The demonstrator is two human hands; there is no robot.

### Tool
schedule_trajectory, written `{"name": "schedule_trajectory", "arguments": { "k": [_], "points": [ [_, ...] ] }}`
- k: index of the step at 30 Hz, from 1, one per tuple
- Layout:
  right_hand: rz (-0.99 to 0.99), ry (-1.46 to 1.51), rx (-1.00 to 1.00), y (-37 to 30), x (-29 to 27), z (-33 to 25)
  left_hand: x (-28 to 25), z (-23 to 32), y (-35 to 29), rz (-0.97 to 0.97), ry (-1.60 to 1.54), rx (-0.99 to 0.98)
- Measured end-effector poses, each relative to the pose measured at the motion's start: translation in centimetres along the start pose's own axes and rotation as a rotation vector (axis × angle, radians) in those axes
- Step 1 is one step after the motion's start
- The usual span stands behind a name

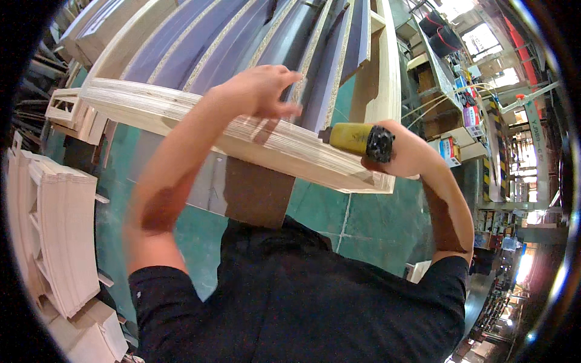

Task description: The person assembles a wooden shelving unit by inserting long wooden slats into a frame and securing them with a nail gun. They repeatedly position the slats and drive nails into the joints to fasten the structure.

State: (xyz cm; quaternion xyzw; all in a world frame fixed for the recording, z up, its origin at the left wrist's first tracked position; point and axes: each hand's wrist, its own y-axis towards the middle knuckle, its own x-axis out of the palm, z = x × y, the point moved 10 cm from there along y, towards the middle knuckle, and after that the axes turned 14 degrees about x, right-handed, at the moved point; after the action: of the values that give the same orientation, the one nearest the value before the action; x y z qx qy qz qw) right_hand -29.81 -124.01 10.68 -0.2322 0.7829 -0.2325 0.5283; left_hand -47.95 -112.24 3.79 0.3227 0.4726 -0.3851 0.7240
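Observation:
My right hand (407, 148) is closed around a yellow-and-black nail gun (351, 138), held over the right part of the near plywood rail. The gun's nose points left, toward the slats; whether it touches the wood I cannot tell. My left hand (261, 92) hovers above the same rail with fingers apart and nothing in it, slightly blurred by motion. Beneath both hands lies a large wooden frame (151, 100) of layered plywood. Inside it, several purple-grey slats (221, 54) with chipboard edges run away from me, side by side.
Stacked pale wooden parts (63, 230) stand at the left. Below the frame's near edge is a brown board (257, 190), above a green floor (318, 209). A workbench (436, 72) with boxes and hoses runs along the right. More boards (100, 33) are at the far left.

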Motion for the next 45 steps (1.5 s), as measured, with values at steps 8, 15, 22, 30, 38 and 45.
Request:
{"name": "schedule_trajectory", "arguments": {
  "k": [8,15,22,30,38,45],
  "points": [
    [-0.034,-0.184,0.035,5.2,-0.5,-3.8,4.0,3.1,-3.3,-0.232,0.118,0.204],
    [-0.079,-0.029,-0.213,7.5,0.5,-6.0,3.8,2.4,-3.4,-0.079,-0.021,0.153],
    [-0.155,0.093,-0.014,8.3,1.4,-5.5,3.4,2.1,-3.4,-0.025,-0.016,0.179],
    [-0.172,0.106,0.033,8.4,1.7,-5.2,3.7,1.7,-3.4,-0.042,-0.043,0.14],
    [-0.185,0.088,0.025,8.5,1.8,-5.4,4.0,1.5,-3.4,-0.037,-0.04,0.131],
    [-0.212,0.079,0.059,8.5,1.9,-5.6,4.0,1.5,-3.4,-0.048,-0.047,0.112]
  ]
}}
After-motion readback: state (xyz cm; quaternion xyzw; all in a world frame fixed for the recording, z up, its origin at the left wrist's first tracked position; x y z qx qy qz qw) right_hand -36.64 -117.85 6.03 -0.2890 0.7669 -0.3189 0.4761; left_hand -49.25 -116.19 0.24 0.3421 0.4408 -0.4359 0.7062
